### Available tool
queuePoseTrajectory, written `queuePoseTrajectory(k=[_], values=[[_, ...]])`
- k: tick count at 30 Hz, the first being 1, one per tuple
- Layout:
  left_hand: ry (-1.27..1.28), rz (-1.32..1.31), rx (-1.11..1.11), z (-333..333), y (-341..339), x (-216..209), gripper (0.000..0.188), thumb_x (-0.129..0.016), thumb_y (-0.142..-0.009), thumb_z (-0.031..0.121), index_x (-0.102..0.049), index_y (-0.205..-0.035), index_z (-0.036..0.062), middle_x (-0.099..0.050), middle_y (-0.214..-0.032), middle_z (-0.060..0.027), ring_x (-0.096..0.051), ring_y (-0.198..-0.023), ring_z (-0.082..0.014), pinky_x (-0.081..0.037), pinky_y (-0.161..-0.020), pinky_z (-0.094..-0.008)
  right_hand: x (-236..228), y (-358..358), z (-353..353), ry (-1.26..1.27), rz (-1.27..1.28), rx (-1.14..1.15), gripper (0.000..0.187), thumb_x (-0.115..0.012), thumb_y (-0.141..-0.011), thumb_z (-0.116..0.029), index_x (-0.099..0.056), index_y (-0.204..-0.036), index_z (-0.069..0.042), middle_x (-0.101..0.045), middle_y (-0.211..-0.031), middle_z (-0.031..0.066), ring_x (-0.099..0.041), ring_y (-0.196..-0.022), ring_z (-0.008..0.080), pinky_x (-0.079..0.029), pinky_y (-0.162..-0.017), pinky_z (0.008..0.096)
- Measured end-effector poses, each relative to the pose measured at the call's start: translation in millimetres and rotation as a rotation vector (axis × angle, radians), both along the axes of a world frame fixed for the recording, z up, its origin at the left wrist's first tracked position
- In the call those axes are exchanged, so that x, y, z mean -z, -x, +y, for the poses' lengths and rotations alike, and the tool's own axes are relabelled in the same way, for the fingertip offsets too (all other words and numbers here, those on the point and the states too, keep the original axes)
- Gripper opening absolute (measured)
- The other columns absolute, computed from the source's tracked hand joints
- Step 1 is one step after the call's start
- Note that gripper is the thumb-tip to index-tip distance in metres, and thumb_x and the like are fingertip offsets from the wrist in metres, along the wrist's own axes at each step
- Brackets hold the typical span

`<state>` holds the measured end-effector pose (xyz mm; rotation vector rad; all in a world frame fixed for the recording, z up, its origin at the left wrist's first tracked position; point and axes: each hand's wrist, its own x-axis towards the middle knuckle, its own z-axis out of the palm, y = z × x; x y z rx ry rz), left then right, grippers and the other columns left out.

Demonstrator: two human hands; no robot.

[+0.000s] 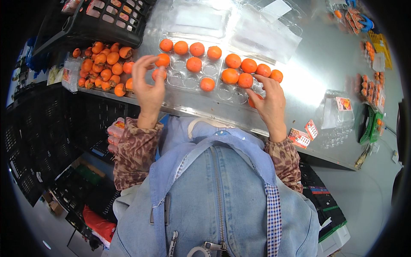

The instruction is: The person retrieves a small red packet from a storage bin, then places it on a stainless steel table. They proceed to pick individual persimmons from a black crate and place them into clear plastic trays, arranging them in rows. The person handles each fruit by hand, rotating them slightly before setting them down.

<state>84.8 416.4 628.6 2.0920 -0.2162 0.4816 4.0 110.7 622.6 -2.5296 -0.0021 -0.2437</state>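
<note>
My left hand (148, 88) is at the left end of a clear plastic tray (183, 80) with round cups. Its thumb and fingertips curl around an orange persimmon (162, 60), and a second one (158, 75) is partly hidden behind the thumb. At the neighbouring tray (227, 95), my right hand (270, 100) has its index finger and thumb on a persimmon (245, 80). Below that thumb, another persimmon (255, 101) is partly covered. Each tray has a full back row of persimmons, with some empty cups nearer me.
Loose persimmons (105, 64) are piled at the left, below a black crate (124, 19). Clear lids (265, 34) extend behind the trays. Printed cards (299, 138) and clear packaging (336, 113) lie to the right. A blue-gloved hand (366, 22) shows at the far right.
</note>
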Motion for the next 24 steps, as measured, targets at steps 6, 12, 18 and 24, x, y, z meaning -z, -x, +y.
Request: queuePoseTrajectory(k=[6,12,18,24], values=[[0.026,0.159,0.114,-35,20,-8,0.025,-0.067,-0.08,-0.003,-0.066,-0.104,0.0034,-0.059,-0.113,-0.0114,-0.06,-0.096,-0.0215,-0.052,-0.077,-0.0291,10,-12,12,0.229,0.04,-0.07,0.053,-0.081,-0.067,-0.02,-0.062,-0.116,-0.012,-0.062,-0.1,0.005,-0.058,-0.089,0.0239,-0.041,-0.076,0.0365],[0.13,0.242,0.219,-48,28,-6,0.026,-0.066,-0.083,-0.002,-0.065,-0.108,0.0024,-0.06,-0.111,-0.0104,-0.061,-0.09,-0.0176,-0.052,-0.073,-0.0271,6,-13,7,0.064,-0.04,-0.038,0.049,-0.08,-0.067,-0.015,-0.061,-0.112,-0.01,-0.063,-0.1,0.0051,-0.059,-0.087,0.0234,-0.042,-0.074,0.0372],[0.303,0.814,0.409,-87,48,3,0.043,-0.065,-0.093,0.033,-0.053,-0.124,0.0053,-0.063,-0.091,-0.0029,-0.059,-0.074,-0.0102,-0.05,-0.065,-0.0249,-22,6,7,-0.19,-0.133,-0.227,0.052,-0.082,-0.067,-0.014,-0.06,-0.113,-0.004,-0.064,-0.108,0.0125,-0.06,-0.095,0.0326,-0.047,-0.082,0.0405],[0.899,1.119,0.699,-109,59,9,0.044,-0.033,-0.104,0.046,-0.05,-0.12,0.009,-0.057,-0.072,-0.0031,-0.053,-0.047,-0.0094,-0.04,-0.038,-0.0215,-38,11,32,-0.278,-0.067,-0.335,0.058,-0.081,-0.068,-0.019,-0.058,-0.119,-0.003,-0.06,-0.113,0.0143,-0.055,-0.104,0.0325,-0.043,-0.087,0.0427]])
